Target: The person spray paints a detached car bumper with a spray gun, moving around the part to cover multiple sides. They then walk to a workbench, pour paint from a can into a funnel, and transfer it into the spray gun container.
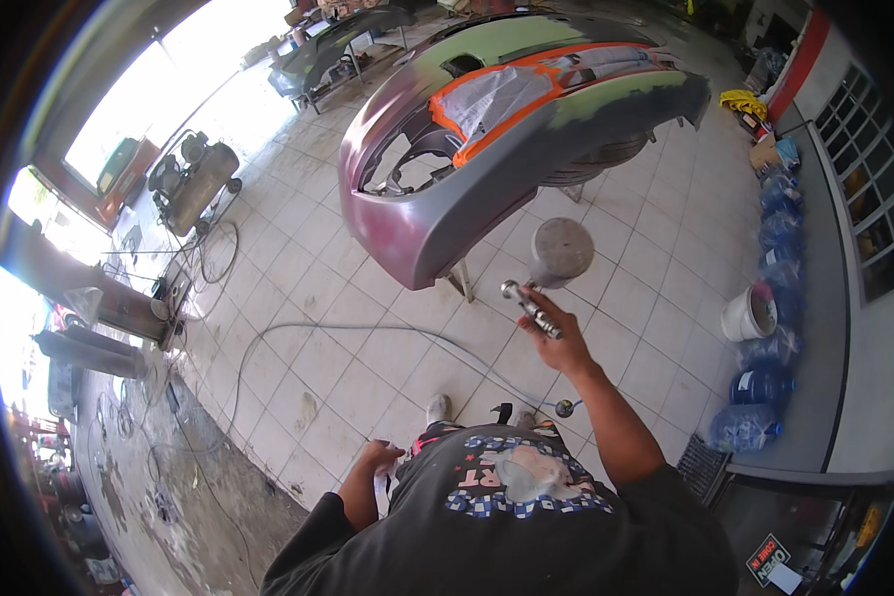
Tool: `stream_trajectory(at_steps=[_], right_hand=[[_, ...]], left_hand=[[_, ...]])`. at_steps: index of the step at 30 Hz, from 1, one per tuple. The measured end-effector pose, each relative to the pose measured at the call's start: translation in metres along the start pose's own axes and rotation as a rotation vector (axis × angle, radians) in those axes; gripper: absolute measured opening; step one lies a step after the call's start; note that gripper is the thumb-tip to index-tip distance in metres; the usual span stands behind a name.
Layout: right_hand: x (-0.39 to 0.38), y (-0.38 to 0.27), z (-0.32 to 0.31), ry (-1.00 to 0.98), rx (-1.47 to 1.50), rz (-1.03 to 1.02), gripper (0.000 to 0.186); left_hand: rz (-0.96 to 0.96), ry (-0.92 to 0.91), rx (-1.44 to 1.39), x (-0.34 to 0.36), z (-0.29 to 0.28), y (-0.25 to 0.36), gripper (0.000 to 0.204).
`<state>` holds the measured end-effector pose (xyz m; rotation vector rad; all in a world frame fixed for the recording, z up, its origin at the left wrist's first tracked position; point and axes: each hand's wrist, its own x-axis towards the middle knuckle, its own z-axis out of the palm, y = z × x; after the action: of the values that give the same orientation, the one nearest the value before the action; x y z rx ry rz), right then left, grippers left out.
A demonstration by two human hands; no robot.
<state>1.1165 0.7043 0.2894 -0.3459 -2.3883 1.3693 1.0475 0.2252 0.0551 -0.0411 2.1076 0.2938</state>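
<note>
My right hand (556,338) is closed around a paint spray gun (538,314) with a round grey cup (562,250), held out in front of me at chest height. A regulator gauge (564,408) hangs below on the air hose (447,343). Beyond the gun stands a car bumper (507,204) on a stand, partly grey, maroon and pale green. Orange masking tape (536,107) and grey masking paper (492,97) cover its opening. Down by my waist my left hand (379,456) is closed, near something whitish; what it grips is too small to make out.
The hose curves across the tiled floor (318,372). An air compressor (194,184) stands at the left. Large blue water bottles (780,248) and a white bucket (748,316) line the right wall. Another dark bumper (333,50) lies on a stand at the back.
</note>
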Motion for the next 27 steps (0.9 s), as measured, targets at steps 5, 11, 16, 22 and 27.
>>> stream_trajectory(at_steps=[5,11,16,22,27], right_hand=[[-0.01,0.007,0.038,-0.139,0.024,0.004,0.055],[0.009,0.003,0.023,-0.102,0.041,-0.022,0.055],[0.03,-0.026,-0.042,0.099,0.022,0.015,0.053],[0.058,-0.027,-0.116,0.332,-0.141,0.011,0.05],[0.079,-0.022,-0.167,0.424,-0.248,0.111,0.051]], left_hand=[[-0.005,0.002,-0.019,0.005,0.003,-0.007,0.1],[-0.012,-0.039,-0.094,0.005,-0.02,0.021,0.094],[0.033,-0.026,-0.08,0.008,-0.027,0.039,0.081],[0.043,-0.024,-0.009,0.031,-0.019,0.022,0.07],[0.077,-0.058,0.004,0.033,-0.022,0.013,0.08]])
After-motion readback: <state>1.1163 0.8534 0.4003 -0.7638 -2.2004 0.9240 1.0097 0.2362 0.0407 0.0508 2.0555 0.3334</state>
